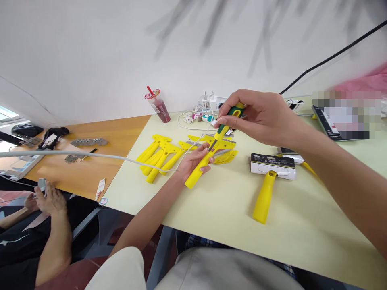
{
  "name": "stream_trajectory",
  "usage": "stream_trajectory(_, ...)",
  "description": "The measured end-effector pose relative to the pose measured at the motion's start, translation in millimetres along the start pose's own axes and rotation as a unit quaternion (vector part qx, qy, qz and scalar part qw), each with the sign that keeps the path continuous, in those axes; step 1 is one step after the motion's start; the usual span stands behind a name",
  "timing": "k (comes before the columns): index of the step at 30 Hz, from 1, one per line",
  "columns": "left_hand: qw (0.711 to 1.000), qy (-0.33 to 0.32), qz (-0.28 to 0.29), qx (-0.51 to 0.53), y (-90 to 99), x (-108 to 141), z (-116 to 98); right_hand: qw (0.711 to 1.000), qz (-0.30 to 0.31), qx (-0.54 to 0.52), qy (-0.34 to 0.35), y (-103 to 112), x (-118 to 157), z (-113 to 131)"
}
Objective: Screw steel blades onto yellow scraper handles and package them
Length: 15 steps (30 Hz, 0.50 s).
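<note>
Two bare hands work together over the tabletop. The right hand (256,117) is closed around a screwdriver (225,123), its fingers wrapped on the green-and-yellow handle. The left hand (192,163) grasps a yellow-handled scraper (196,173), its fingers curled around the grip. The screwdriver's long axis slopes down and to the left, and its thin metal shaft ends at the scraper's flat yellow head, close to the left thumb. The scraper lies on a diagonal, with its butt end toward the person at lower left and its head up and to the right, where a strip of metal blade shows. Both tools look light and stiff; the moulded handles seem the safe places to hold, away from the blade edge and the screwdriver's tip.

Just beyond, a heap of yellow scrapers (157,157) lies on the pale tabletop (302,225). To the right sits a white-headed tool (264,197) with a yellow handle. A white cable (90,155) runs past the left wrist. Farther off stands a plastic cup (159,106) with a red straw, and at lower left a co-worker's hands (50,199) hold something small.
</note>
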<state>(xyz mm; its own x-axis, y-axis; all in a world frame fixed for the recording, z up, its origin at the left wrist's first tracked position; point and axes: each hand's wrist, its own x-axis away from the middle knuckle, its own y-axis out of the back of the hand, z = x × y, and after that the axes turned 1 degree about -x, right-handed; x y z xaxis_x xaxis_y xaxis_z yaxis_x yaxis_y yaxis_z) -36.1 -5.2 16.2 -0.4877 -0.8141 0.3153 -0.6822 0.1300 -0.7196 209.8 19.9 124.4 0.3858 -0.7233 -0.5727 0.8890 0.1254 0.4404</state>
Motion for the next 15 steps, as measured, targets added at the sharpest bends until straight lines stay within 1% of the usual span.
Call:
stream_trajectory(4,1.000,-0.002,0.004,-0.022,8.4,-2,0,1.000,-0.004,-0.012,0.009,0,-1,2)
stream_trajectory(7,0.999,0.000,0.005,-0.032,12.1,-2,0,1.000,-0.003,0.000,0.015,0,0,2)
stream_trajectory(11,0.999,-0.004,-0.003,-0.054,12.8,-1,0,1.000,-0.007,0.007,0.017,0,0,2)
stream_trajectory(15,0.998,-0.011,-0.022,-0.058,12.2,-1,0,1.000,-0.019,-0.019,0.001,-1,-1,-2)
